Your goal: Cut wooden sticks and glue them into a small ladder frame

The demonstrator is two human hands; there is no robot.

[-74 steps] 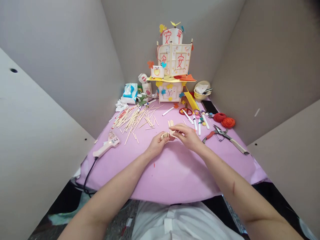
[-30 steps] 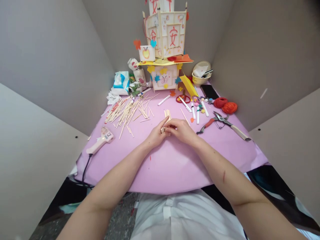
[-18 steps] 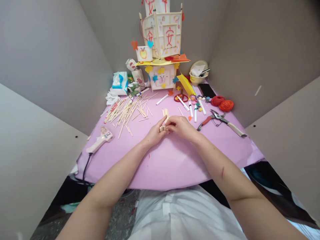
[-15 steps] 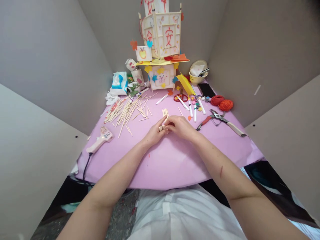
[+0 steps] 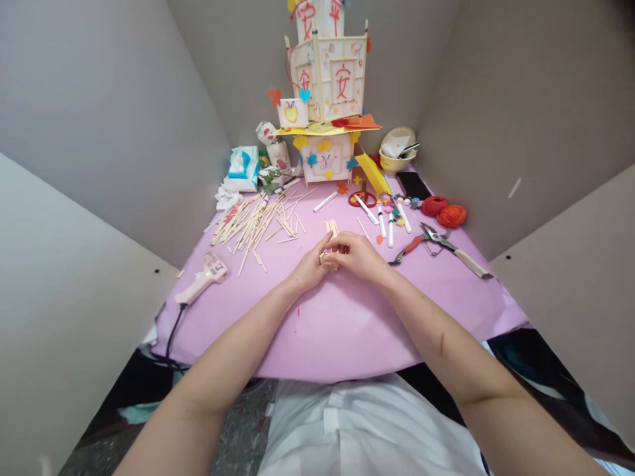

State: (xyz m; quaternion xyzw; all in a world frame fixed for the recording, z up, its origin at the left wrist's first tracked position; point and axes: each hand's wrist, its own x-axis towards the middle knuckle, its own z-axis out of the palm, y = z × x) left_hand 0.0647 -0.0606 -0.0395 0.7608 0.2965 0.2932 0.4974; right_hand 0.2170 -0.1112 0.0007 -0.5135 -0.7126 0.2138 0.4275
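A small row of pale wooden sticks (image 5: 331,228) lies side by side on the purple cloth in the middle of the table. My left hand (image 5: 313,266) rests along the left of the row, fingers closed round its near part. From the right, my right hand (image 5: 358,256) bends over the same sticks with thumb and fingertips pinched at their near ends. The fingers of both hands almost meet and hide much of the row. Loose wooden sticks (image 5: 253,221) lie in a pile to the left.
At the back stands a decorated paper lantern (image 5: 330,76). A glue gun (image 5: 206,276) lies at left. Pruning shears (image 5: 441,248), yarn balls (image 5: 450,215), markers (image 5: 391,228), red-handled scissors (image 5: 361,199) and a phone (image 5: 413,186) lie at right. Grey panels enclose the table.
The view has shifted slightly, so everything sits a little lower and to the right. My right hand's fingers have moved a little over the near ends of the sticks.
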